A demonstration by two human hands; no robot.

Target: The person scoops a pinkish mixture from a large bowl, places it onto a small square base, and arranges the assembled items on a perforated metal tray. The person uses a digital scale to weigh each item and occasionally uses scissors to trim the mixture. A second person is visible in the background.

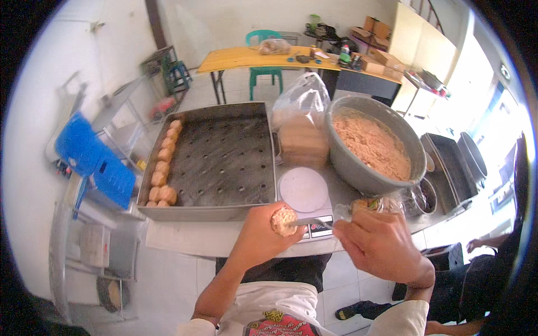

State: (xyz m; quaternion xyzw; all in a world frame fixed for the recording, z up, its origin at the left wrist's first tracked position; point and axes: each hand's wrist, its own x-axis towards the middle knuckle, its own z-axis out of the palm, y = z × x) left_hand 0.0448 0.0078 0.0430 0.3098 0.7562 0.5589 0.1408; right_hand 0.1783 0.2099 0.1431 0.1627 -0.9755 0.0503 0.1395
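Note:
My left hand is closed round a small stuffed food piece with a pale, crumbly filling showing at its top. In my right hand is a metal spoon-like tool; its flat end touches the filling, though its exact kind is hard to make out. Just beyond both hands is a kitchen scale with a round white plate and nothing on it. A large grey basin at the right holds pinkish minced mixture. To the left lies a deep metal tray with holes, a row of brown pieces along its left side.
A clear plastic bag with brown blocks stands between tray and basin. Crumpled plastic lies beside my right hand, near a small metal pot. Another person is close at the right. A yellow table stands behind.

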